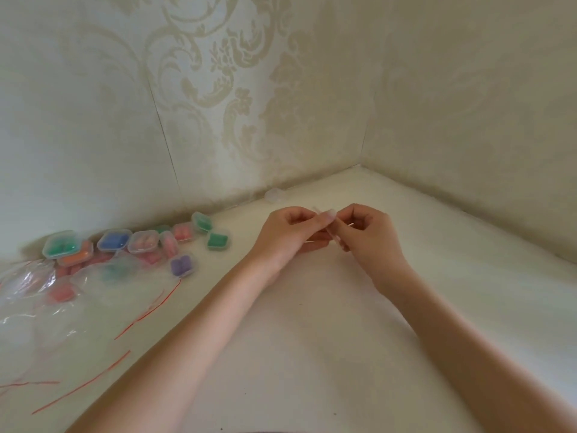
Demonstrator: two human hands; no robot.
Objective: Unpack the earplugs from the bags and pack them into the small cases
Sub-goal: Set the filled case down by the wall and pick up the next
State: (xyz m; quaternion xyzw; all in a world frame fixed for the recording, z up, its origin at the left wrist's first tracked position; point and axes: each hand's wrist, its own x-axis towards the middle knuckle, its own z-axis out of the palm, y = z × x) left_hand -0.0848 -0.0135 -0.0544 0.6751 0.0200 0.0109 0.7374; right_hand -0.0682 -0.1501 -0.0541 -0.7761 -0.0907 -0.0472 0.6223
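Note:
Above the middle of the white table (312,323), my left hand (290,232) and my right hand (365,232) meet and pinch a small clear plastic item (331,228) between their fingertips. It is too blurred and see-through to tell whether it is a bag or a case. Several small clear cases (140,245) filled with green, blue, pink, orange and purple earplugs lie in a heap at the left by the wall. Empty clear bags with red zip strips (62,307) are spread at the left front.
Patterned walls (468,120) close the table in at the back and right, meeting in a corner. One small clear case (274,195) lies alone against the back wall, behind my hands.

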